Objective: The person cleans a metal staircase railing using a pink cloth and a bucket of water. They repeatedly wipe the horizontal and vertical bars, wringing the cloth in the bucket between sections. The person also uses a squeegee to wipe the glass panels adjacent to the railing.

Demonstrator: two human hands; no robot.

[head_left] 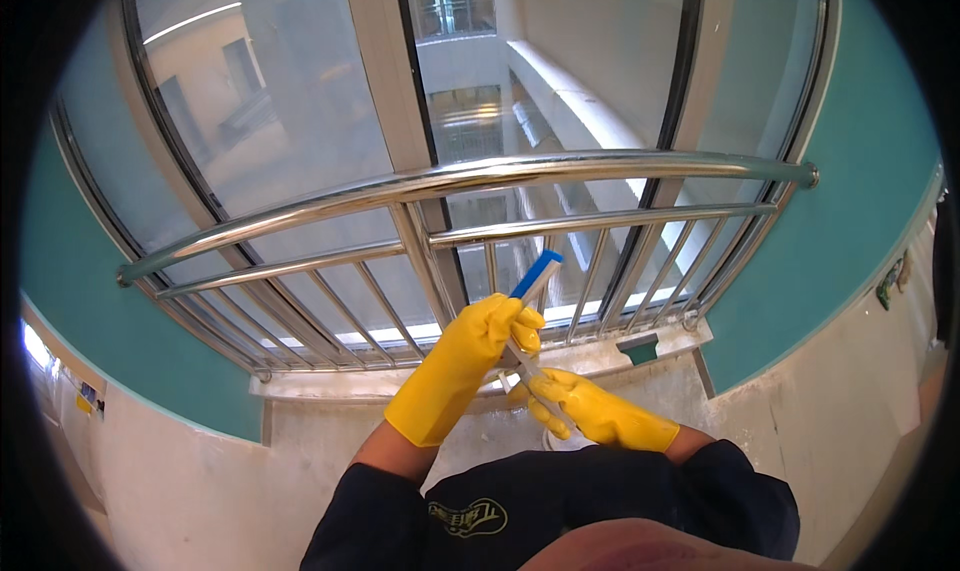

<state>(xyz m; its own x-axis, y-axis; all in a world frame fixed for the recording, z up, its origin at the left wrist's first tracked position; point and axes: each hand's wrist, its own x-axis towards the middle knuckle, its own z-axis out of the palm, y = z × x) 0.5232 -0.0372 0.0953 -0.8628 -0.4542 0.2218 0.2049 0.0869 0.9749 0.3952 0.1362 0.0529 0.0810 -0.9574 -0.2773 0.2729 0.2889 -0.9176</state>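
My left hand (pixel 495 327), in a long yellow rubber glove, is closed around a slim, straight tool with a blue and white end (pixel 538 272). That end points up and to the right, in front of the railing. Below my left fist, a pale, translucent length (pixel 538 376) runs down to my right hand (pixel 589 406), gloved in the same yellow. My right fingers are curled around this lower length. Whether it is one piece with the blue end, I cannot tell. A small white part (pixel 505 381) shows between the gloves.
A curved stainless steel railing (pixel 525 169) with thin upright bars spans tall framed windows (pixel 292 83). Beneath it runs a stained pale sill (pixel 337 383) with a green patch (pixel 639 349). Teal wall panels (pixel 847 218) flank it. A white round rim (pixel 553 442) shows below my right hand.
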